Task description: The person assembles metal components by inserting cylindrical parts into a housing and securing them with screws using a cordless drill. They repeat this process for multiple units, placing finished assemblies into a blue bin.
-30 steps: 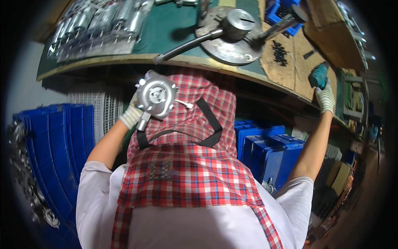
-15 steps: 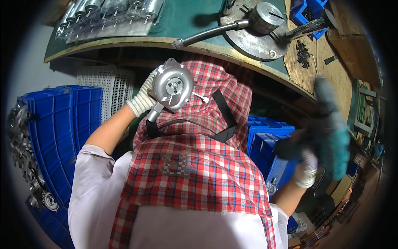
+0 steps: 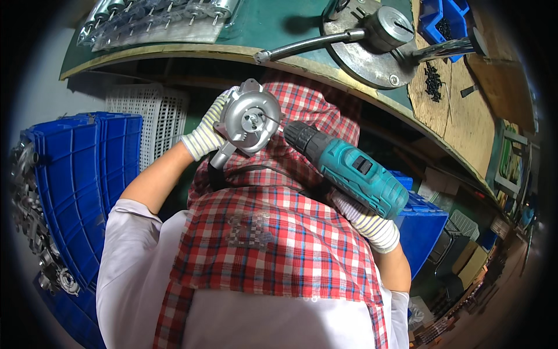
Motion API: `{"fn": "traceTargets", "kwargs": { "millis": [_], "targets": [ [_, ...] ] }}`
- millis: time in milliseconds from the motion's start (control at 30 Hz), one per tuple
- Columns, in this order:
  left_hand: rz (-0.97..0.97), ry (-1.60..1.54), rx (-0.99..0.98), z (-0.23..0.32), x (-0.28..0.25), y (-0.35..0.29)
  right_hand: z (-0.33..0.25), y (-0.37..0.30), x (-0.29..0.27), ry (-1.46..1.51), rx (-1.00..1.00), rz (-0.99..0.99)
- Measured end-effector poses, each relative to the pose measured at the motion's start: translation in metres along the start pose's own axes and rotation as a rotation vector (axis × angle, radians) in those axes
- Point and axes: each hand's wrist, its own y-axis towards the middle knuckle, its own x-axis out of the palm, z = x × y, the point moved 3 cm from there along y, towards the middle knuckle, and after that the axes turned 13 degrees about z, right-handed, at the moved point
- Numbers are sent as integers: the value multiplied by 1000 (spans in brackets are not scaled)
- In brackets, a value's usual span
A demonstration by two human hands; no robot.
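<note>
My left hand (image 3: 208, 131), in a striped knit glove, grips a round silver metal housing (image 3: 244, 110) from its left side. The housing has a short pipe pointing down and a hub with dark screw holes or screws in its middle. My gloved right hand (image 3: 366, 222) is closed round the grip of a teal cordless drill (image 3: 359, 172), mostly hidden under the tool's body. The drill's black chuck points left, and its thin bit reaches the housing's hub; whether it touches a screw I cannot tell. Both are held above my red checked apron (image 3: 273, 232).
On the green bench (image 3: 279, 32) stands a heavy round metal fixture with a lever (image 3: 314, 45). Small black screws (image 3: 433, 82) lie beside a blue bin (image 3: 443, 26). Bagged silver cylinders (image 3: 157, 20) sit at the back left. Blue crates (image 3: 75, 186) with metal castings stand left, a blue crate (image 3: 421, 232) right.
My right hand has swung the drill from the far right in to the housing, its bit now at the hub. The left hand still holds the housing, nearly in place.
</note>
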Motion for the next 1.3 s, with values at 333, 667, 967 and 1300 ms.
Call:
{"fn": "traceTargets", "kwargs": {
  "millis": [333,667,967,1300],
  "targets": [
    [83,2037,1130,13,44,-19,-14,26,-9,147,109,-91],
    [111,2135,1095,12,55,-20,-24,19,-8,-495,-420,-60],
    [115,1245,614,6,33,-3,-22,4,-8,-101,18,-82],
    [218,706,332,-1,28,-2,-33,25,-3,-198,-151,-41]
  ]
}}
